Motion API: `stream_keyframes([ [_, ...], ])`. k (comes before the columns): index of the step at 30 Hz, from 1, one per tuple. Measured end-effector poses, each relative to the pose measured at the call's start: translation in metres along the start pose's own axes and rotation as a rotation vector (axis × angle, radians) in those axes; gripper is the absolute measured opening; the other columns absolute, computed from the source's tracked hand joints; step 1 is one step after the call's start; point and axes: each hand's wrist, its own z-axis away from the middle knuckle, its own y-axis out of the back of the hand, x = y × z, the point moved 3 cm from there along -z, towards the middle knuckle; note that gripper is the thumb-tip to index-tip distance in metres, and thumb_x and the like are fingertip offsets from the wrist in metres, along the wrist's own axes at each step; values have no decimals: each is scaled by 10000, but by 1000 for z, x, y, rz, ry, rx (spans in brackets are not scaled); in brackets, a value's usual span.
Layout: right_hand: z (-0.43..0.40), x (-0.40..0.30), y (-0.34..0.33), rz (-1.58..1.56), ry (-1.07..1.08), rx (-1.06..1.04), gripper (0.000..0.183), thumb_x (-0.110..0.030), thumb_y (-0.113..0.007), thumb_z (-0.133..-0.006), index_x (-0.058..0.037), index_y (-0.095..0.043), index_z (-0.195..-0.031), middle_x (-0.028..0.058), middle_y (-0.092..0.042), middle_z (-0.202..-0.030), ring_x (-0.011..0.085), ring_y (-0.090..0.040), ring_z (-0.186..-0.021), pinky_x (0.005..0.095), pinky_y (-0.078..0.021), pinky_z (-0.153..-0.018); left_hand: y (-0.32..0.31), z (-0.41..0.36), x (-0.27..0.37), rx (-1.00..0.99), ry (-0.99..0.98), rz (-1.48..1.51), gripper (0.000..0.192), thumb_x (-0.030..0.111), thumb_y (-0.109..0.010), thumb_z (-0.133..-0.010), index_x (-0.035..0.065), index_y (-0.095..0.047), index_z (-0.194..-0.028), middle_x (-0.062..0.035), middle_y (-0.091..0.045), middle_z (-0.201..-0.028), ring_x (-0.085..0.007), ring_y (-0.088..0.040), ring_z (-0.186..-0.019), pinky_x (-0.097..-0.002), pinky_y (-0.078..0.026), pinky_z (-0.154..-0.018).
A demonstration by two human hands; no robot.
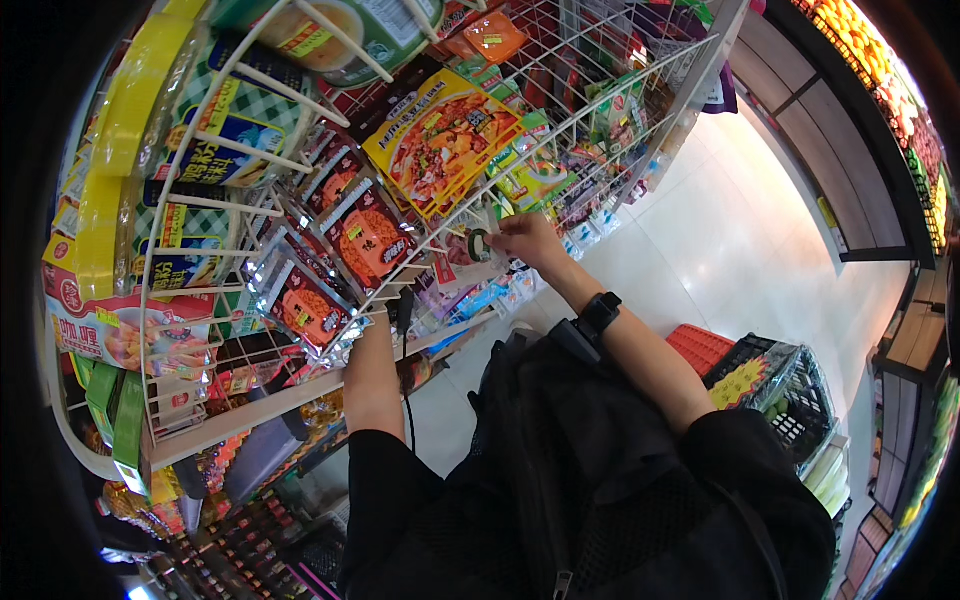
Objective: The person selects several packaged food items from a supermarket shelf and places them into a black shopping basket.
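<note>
My right hand (529, 238) pinches the right edge of a pale, partly see-through plastic packet (466, 251) with a dark ring printed on it. This packet is at the front of a white wire rack (525, 165). My left forearm (375, 367) reaches up to the rack's front edge, where the wires and packets hide the hand. Just left of it stand dark red seasoning packets (367, 234) with orange pictures. Yellow sauce packets (442, 139) with a picture of a dish lie behind the pale packet.
Yellow-lidded tubs (217, 142) and a red-and-white box (135, 322) fill the rack's left side. Bottles (225, 517) stand on lower shelving. On the right, a black crate (799, 409) and a red crate (697, 349) stand by the tiled floor (720, 232). Fruit displays (855, 37) are farther off.
</note>
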Motion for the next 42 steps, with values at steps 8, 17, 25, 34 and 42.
stream_keyframes([
  [8, 1, 6, 9, -151, 101, 51, 225, -161, -710, -723, 49, -628, -710, 23, -581, -584, 65, -487, -525, 259, -389, -502, -7, 8, 7, 4, 1, -29, 365, 241, -403, -929, 78, -419, -1256, -180, -487, -1214, -333, -478, -1093, -364, -386, -898],
  [17, 22, -6, 36, -229, 59, 83, 175, -136, -695, -745, 21, -631, -699, 3, -587, -611, 56, -503, -549, 242, -403, -525, -12, 17, 4, 25, -5, -79, 372, 235, -404, -929, 82, -408, -1268, -178, -478, -1225, -331, -474, -1098, -362, -385, -903],
  [25, 31, 7, 67, -251, -22, 132, 154, -127, -697, -763, 6, -653, -826, 3, -628, -713, 47, -536, -624, 203, -410, -567, -25, 5, 21, 13, -41, -144, 379, 230, -404, -929, 85, -397, -1279, -177, -470, -1235, -330, -472, -1102, -360, -385, -908],
  [34, 41, 16, 91, -290, -77, 151, 122, -104, -687, -772, -4, -659, -838, -3, -636, -730, 37, -539, -651, 201, -417, -598, -38, 5, 28, 5, -62, -199, 387, 224, -405, -928, 89, -385, -1291, -176, -462, -1246, -328, -468, -1106, -358, -384, -913],
  [42, 42, 21, 84, -304, -93, 111, 162, -118, -700, -762, 7, -663, -860, -97, -464, -591, 7, -384, -538, 197, -309, -510, -44, 2, 30, 12, -76, -206, 396, 218, -406, -928, 93, -375, -1302, -175, -454, -1255, -326, -465, -1110, -356, -383, -918],
])
